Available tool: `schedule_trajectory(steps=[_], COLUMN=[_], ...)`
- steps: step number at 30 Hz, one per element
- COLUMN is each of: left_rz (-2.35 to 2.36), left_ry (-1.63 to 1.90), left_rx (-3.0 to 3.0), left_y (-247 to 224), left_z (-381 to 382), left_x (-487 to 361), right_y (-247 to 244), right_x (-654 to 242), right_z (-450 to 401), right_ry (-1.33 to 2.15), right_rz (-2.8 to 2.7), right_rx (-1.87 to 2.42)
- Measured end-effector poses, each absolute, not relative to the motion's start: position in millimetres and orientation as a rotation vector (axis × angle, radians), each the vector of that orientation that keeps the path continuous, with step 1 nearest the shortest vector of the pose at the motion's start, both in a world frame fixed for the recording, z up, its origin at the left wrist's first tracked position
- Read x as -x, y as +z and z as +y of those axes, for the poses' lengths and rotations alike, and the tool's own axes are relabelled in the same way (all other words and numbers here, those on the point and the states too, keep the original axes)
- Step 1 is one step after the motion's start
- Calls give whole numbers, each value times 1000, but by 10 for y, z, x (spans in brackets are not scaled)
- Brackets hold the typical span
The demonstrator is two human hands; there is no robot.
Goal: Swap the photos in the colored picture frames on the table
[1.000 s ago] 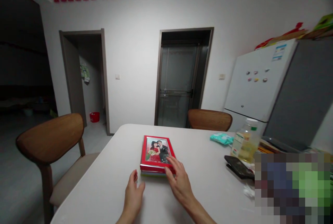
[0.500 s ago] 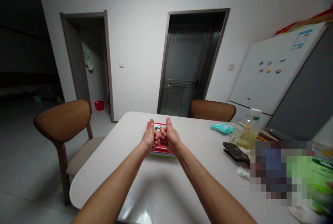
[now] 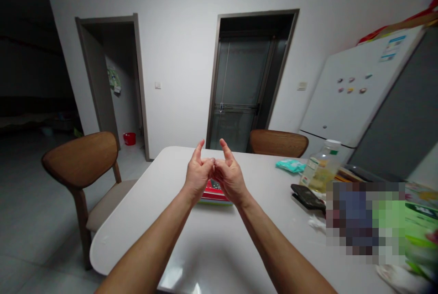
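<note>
My left hand (image 3: 199, 173) and my right hand (image 3: 231, 174) are held up together over the white table (image 3: 143, 221), with nothing in either. One finger of each points upward, apart from the rest. The thumbs bend inward and meet, or nearly so, at the middle; the other fingers look curled and are partly hidden. Behind and below the hands lies a red box or stack of books (image 3: 215, 193) with a green lower edge, largely covered by them.
At the right are a teal packet (image 3: 290, 166), a bottle of yellow liquid (image 3: 320, 173), a dark phone-like object (image 3: 308, 197), crumpled tissue (image 3: 317, 224) and a green package (image 3: 422, 225). Wooden chairs stand left (image 3: 84, 157) and behind (image 3: 278, 144) the table. A fridge (image 3: 356, 89) is beyond.
Both hands have gone from fists with raised thumbs to one raised finger each, with thumbs turned inward. They have risen slightly. The view has shifted a little.
</note>
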State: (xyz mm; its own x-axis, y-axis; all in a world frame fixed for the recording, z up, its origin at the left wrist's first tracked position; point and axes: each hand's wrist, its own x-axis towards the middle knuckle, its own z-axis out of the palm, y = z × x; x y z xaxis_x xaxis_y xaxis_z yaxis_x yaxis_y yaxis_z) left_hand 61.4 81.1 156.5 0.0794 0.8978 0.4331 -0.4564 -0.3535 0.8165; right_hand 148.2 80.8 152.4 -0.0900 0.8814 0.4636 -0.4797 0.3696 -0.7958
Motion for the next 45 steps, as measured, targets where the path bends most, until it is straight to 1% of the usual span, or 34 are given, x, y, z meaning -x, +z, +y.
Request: schedule_trajectory(steps=[6,9,13,17,20,22,24,25,27,29,30,34,37,40,42,45], left_rz=[471,519,615,694,705,703,714,729,780,866,917,1104,1113,1051,1037,1069], left_ry=[1498,1493,1462,1197,1018,968,956,957,968,992,1009,1043,1125,1310,1433,1524], left_rx=[-1197,-1129,-1026,-985,-978,-968,-950,-937,-904,-862,-838,-758,-776,-851,-909,-1004], left_y=[1554,1447,1213,1084,1206,1346,1448,1462,1388,1181,1042,483,274,273,338,483], left_z=[758,814,911,975,1004,1025,1044,1052,1056,1041,1027,950,902,831,729,466], left_x=[-645,-633,-508,-350,-335,-366,-395,-401,-393,-364,-346,-303,-353,-462,-531,-592], right_y=[1450,1352,1146,1045,1189,1327,1406,1404,1310,1129,1027,694,580,542,558,666], right_x=[-1459,-1467,-1544,-1644,-1646,-1610,-1566,-1549,-1534,-1554,-1575,-1657,-1648,-1611,-1623,-1733], right_z=[741,795,916,1003,1014,1022,1049,1073,1134,1197,1220,1193,1030,799,653,466], right_ry=[1262,1294,1401,1583,1703,1707,1601,1463,1063,687,569,346,233,193,256,541], right_rz=[-1149,-1125,-948,-935,-1001,-1097,-1257,-1375,-1604,-1751,-1791,-1920,-2022,-2098,-2054,-1690], right_rx=[416,453,623,772,817,825,885,968,1187,1353,1398,1440,1426,1378,1300,1188])
